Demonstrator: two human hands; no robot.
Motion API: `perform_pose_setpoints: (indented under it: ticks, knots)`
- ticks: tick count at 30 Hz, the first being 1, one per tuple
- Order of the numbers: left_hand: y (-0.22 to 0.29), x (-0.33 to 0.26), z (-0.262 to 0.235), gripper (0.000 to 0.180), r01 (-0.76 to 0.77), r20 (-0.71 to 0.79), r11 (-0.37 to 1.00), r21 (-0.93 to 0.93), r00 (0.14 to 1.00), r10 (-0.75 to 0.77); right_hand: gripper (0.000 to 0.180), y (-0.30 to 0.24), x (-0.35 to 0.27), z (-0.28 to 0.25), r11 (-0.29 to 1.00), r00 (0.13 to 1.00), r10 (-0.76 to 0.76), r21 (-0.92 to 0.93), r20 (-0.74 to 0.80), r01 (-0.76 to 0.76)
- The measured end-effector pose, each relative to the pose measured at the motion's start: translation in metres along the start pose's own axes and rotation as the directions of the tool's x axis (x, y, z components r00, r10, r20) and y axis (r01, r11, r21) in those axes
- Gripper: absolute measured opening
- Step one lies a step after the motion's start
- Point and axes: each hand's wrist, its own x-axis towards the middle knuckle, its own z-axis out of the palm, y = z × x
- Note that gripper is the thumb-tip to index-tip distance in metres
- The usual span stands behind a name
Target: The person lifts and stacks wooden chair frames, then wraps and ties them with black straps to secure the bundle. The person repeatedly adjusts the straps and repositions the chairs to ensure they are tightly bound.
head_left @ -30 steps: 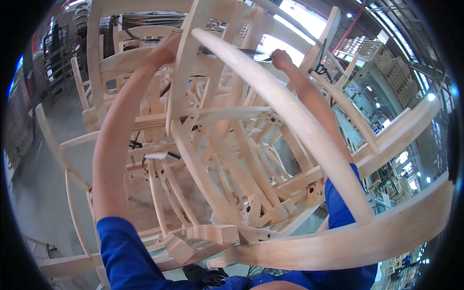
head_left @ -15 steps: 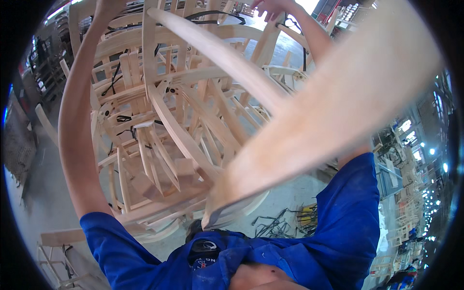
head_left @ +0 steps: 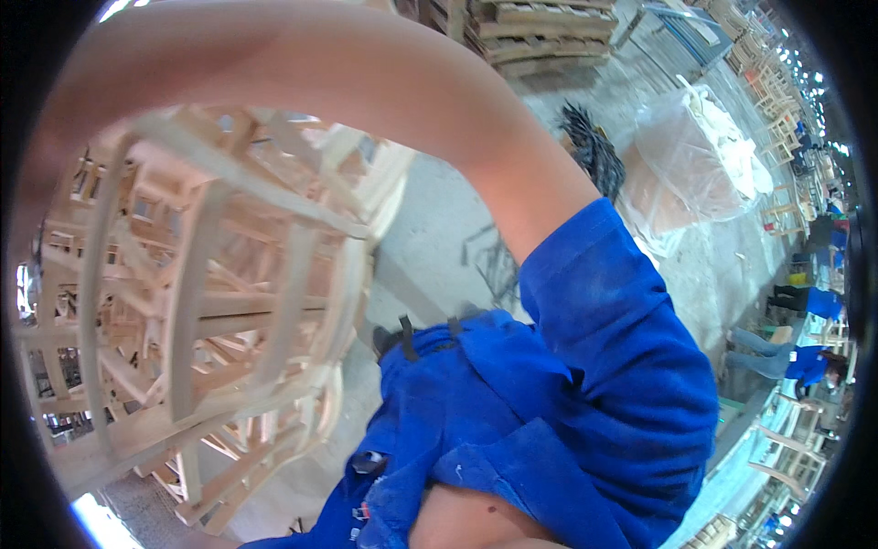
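Note:
A bare forearm [head_left: 366,73] arches across the top of the view, from my blue sleeve [head_left: 604,302] on the right to the left rim. It looks like my right arm. Its hand is lost at the dark rim, so I cannot see what it grips. My left hand is not in sight. An unfinished pale wooden chair frame [head_left: 197,302], blurred, hangs under the arm at the left, close to my body. More stacked chair frames show behind it. My blue work clothes [head_left: 476,421] fill the lower middle.
On the grey concrete floor [head_left: 439,220] stand a large clear plastic sack [head_left: 695,156] with pale scraps, a dark bundle [head_left: 594,151] and stacked wooden pallets [head_left: 540,37]. People in blue [head_left: 805,361] work at the right, among more wooden chairs [head_left: 786,119].
The view has swung down from the raised chair frames to my own body and the floor. The chair frame has come from overhead to my left side, and both hands have left the view.

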Motion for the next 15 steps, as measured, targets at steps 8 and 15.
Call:
perform_pose_setpoints:
  ticks: [8, 15]
  knots:
    - [0.233, -0.045, 0.013, 0.037, -0.037, -0.026, 0.976, 0.215, 0.999, 0.043, 0.012, 0.210, -0.124, -0.036, 0.951, 0.959, 0.278, 0.160, -0.060, -0.266]
    - [0.514, -0.042, 0.271, 0.023, -0.414, -0.432, 0.755, -0.509, 0.881, 0.192, 0.016, 0.444, -0.171, -0.014, 0.895, 0.912, 0.397, 0.264, -0.105, -0.359]
